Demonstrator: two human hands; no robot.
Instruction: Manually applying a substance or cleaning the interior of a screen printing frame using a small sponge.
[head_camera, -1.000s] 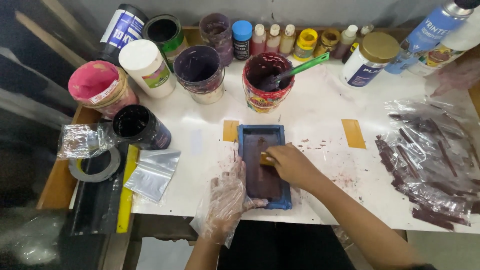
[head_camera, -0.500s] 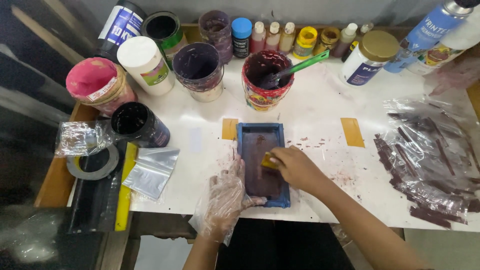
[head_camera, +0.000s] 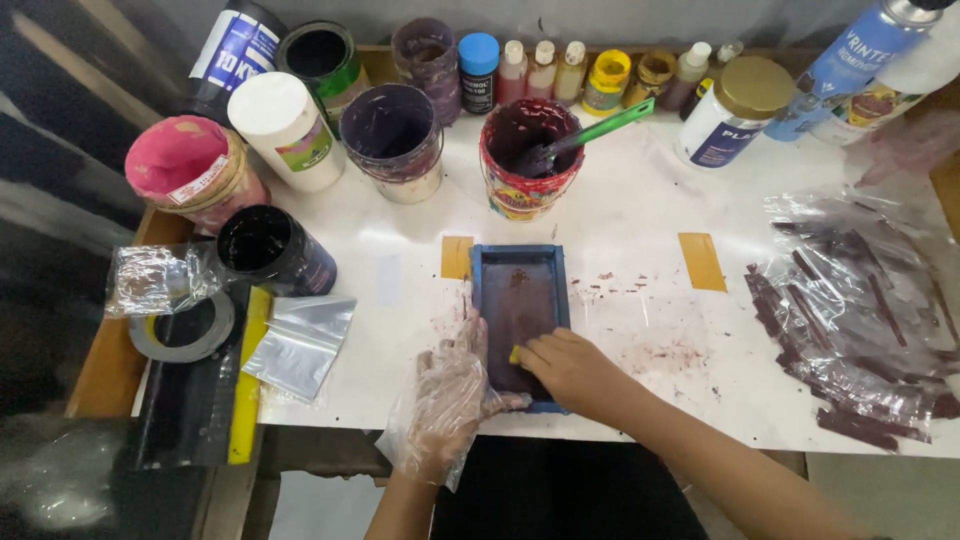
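1. Your right hand is closed around a small yellow pad, pinched at the fingertips so that only its left edge shows. It presses into the near end of the blue tray.
2. Your left hand, in a loose clear plastic glove, lies flat and open against the tray's left rim and near corner. It grips nothing; it only braces.
3. Relative to your right grip, the tray runs away from you: most of its dark, purple-stained bed lies beyond your fingertips, and the near rim sits just under your knuckles.
4. To do this step well, I would keep the pad flat on the bed instead of tipping it onto an edge, and work in straight passes along the tray's length.
5. Keep the left palm pushing down and inward so the tray does not skid on the white table.
6. Mind the loose glove: its slack plastic hangs close to the wet bed and could drag in the colour.
7. Beyond the tray's far end, well ahead of your grip, stands the red bucket with a green-handled brush in it.
8. To the right of your right wrist, purple crumbs and smears dot the table, and further right lies a plastic sheet with dark strips.
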